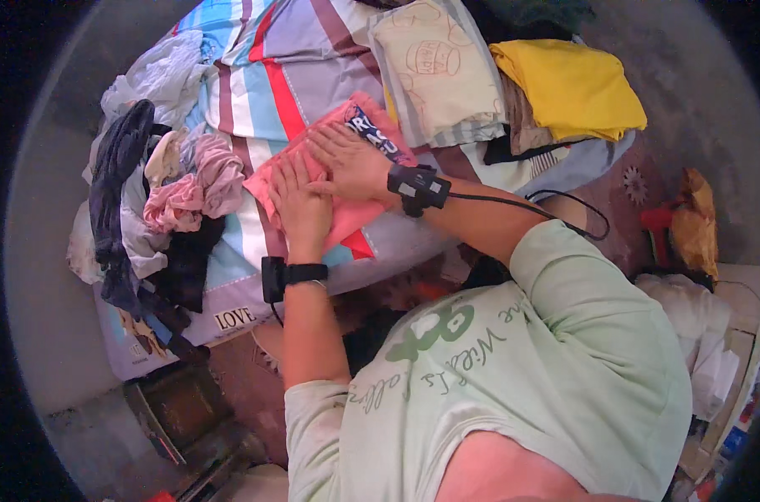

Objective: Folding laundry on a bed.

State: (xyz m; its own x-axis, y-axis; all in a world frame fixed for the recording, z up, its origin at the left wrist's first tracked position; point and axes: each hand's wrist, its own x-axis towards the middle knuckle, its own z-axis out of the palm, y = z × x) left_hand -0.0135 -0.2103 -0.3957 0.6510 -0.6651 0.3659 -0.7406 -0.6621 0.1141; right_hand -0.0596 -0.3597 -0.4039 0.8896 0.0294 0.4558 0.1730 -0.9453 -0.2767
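Note:
A folded coral-pink garment (361,213) with a dark printed patch lies on the striped bedspread (286,94). Flat on its left part rests my left hand (301,204), fingers pointing away from me. My right hand (352,160) presses on its middle, just below the printed patch, fingers slightly spread. The thumb of my right hand touches or nearly touches my left hand. Each wrist wears a black strap with a small device and a cable. Neither hand appears to grip the cloth.
Crumpled clothes lie at the left, among them a dark garment (113,207), pink pieces (213,176) and a white one (160,78). Folded cream cloth (443,69) and yellow cloth (568,85) are stacked at upper right. White plastic bags (687,326) stand at the right.

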